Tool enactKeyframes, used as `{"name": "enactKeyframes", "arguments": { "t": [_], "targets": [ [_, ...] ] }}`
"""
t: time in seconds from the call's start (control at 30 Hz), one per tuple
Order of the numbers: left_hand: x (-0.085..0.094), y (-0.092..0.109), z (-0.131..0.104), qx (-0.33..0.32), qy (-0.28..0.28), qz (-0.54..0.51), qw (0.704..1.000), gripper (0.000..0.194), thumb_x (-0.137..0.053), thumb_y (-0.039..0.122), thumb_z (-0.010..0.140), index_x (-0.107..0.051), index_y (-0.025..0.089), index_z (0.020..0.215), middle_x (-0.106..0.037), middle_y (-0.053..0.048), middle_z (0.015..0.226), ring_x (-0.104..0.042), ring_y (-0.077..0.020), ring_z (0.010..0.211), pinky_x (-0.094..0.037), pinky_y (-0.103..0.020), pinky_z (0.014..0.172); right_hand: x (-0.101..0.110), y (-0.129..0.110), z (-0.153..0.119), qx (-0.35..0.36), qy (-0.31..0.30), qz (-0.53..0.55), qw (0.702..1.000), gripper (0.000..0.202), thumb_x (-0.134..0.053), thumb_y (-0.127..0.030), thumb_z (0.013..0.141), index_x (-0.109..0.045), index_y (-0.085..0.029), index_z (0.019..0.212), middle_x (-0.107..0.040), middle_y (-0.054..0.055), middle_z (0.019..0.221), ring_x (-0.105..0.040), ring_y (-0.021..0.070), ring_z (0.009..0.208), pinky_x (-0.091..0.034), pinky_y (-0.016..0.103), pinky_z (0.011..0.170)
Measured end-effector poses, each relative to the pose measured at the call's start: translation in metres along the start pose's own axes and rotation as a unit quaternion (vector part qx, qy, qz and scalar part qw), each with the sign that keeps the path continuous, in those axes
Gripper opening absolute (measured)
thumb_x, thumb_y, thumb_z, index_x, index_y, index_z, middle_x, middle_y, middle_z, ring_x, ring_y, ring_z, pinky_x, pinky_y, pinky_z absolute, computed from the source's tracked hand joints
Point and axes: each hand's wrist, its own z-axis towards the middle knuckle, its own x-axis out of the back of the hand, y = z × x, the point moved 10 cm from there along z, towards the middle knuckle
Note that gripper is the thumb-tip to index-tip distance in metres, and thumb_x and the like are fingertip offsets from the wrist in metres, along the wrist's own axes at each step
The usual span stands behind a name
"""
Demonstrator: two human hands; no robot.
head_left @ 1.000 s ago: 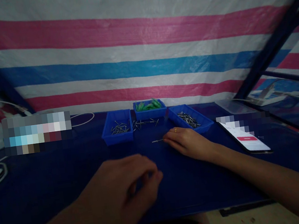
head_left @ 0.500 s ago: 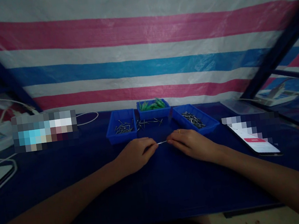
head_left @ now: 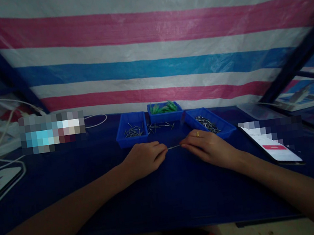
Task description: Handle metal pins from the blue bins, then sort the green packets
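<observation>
As both its ends are pinched, a metal pin (head_left: 174, 147) bridges the short gap from the left hand (head_left: 141, 160), at its nine o'clock, to the right hand (head_left: 212, 148), at its three o'clock. On each side, thumb and fingers are closed upon it. Toward three o'clock from the right hand, a phone (head_left: 284, 155) shows writing too small to read.

Both hands (head_left: 145, 159) (head_left: 210, 147) in facing pinches
</observation>
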Motion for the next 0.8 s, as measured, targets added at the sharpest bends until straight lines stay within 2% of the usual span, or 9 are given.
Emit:
{"name": "enactKeyframes", "arguments": {
  "t": [0.13,0.3,0.47,0.57,0.67,0.73,0.8],
  "targets": [
    [-0.007,0.0,0.001,0.001,-0.013,-0.038,0.999,0.022,-0.038,0.025,0.091,-0.059,0.018,0.09,-0.062,0.0,0.079,-0.06,-0.0122,0.071,-0.042,-0.023,0.065,-0.001,-0.006,0.0,0.017,-0.013,0.007,1.0,0.028,-0.037,-0.025,0.094,-0.062,-0.014,0.097,-0.063,0.007,0.084,-0.058,0.0161,0.078,-0.049,0.03,0.073],
    [-0.004,-0.003,0.001,0.004,-0.005,-0.062,0.998,0.023,-0.037,0.026,0.092,-0.06,0.018,0.095,-0.062,-0.001,0.082,-0.06,-0.0123,0.076,-0.043,-0.023,0.069,-0.005,0.004,-0.001,-0.006,-0.011,-0.012,1.0,0.024,-0.044,-0.027,0.09,-0.058,-0.015,0.106,-0.063,0.008,0.092,-0.059,0.0181,0.085,-0.049,0.033,0.077],
    [-0.004,-0.004,0.002,0.011,-0.009,-0.09,0.996,0.023,-0.038,0.026,0.093,-0.059,0.019,0.095,-0.064,0.0,0.085,-0.061,-0.0121,0.078,-0.044,-0.023,0.07,-0.011,-0.001,0.0,0.016,-0.034,-0.008,0.999,0.023,-0.04,-0.023,0.092,-0.061,-0.015,0.097,-0.062,0.007,0.084,-0.058,0.0161,0.078,-0.049,0.03,0.072],
    [-0.004,-0.008,0.002,0.033,-0.008,-0.074,0.997,0.025,-0.036,0.027,0.093,-0.06,0.019,0.097,-0.064,0.0,0.087,-0.062,-0.0132,0.079,-0.045,-0.025,0.07,-0.004,0.001,0.0,0.011,-0.03,-0.043,0.999,0.025,-0.038,-0.024,0.093,-0.061,-0.014,0.095,-0.062,0.007,0.082,-0.058,0.0167,0.077,-0.047,0.029,0.071],
    [-0.005,-0.009,0.001,0.038,-0.021,-0.021,0.999,0.026,-0.038,0.029,0.092,-0.061,0.018,0.096,-0.063,-0.002,0.085,-0.061,-0.0146,0.077,-0.045,-0.025,0.065,0.018,0.027,-0.002,-0.057,0.01,-0.137,0.989,0.026,-0.038,-0.025,0.092,-0.062,-0.015,0.093,-0.062,0.009,0.082,-0.058,0.0191,0.078,-0.045,0.031,0.071],
    [-0.007,-0.008,-0.001,0.034,-0.033,0.011,0.999,0.025,-0.039,0.029,0.091,-0.061,0.018,0.094,-0.062,-0.002,0.084,-0.061,-0.0148,0.076,-0.044,-0.024,0.061,0.037,0.056,-0.007,-0.141,0.038,-0.226,0.963,0.025,-0.04,-0.027,0.09,-0.062,-0.015,0.089,-0.063,0.009,0.081,-0.058,0.0205,0.075,-0.043,0.03,0.064],
    [-0.007,-0.007,-0.002,0.031,-0.037,0.035,0.998,0.025,-0.038,0.028,0.091,-0.061,0.018,0.095,-0.061,-0.003,0.085,-0.061,-0.0147,0.075,-0.043,-0.022,0.057,0.05,0.083,-0.014,-0.221,0.035,-0.299,0.928,0.026,-0.04,-0.029,0.089,-0.062,-0.016,0.084,-0.063,0.009,0.078,-0.057,0.0206,0.069,-0.04,0.029,0.057]
  ]
}}
